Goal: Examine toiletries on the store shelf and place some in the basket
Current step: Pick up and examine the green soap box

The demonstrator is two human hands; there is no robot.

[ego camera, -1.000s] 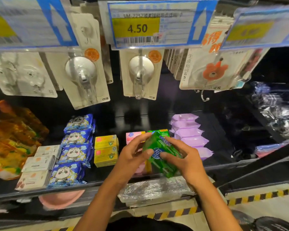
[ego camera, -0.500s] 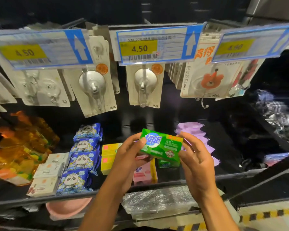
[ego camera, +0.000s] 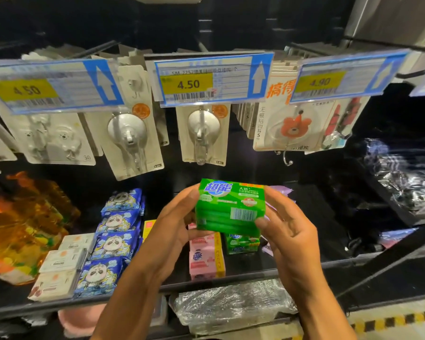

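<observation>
A green soap pack (ego camera: 230,207) with blue-and-white lettering and a barcode is held up in front of the black shelf (ego camera: 231,272). My left hand (ego camera: 174,227) grips its left end and my right hand (ego camera: 288,231) grips its right end. Below it on the shelf stand a pink soap pack (ego camera: 205,257) and another green pack (ego camera: 242,242). No basket is in view.
Blue panda-print packs (ego camera: 111,244), white boxes (ego camera: 59,266) and orange bags (ego camera: 22,224) fill the shelf's left. Purple packs (ego camera: 284,191) peek behind my right hand. Hook cards (ego camera: 130,141) and price tags (ego camera: 211,79) hang above. Plastic-wrapped goods (ego camera: 231,305) sit on the lower shelf.
Both hands have lifted the green soap pack up off the shelf and turned it, so its label and barcode now face me. The view has tilted upward.
</observation>
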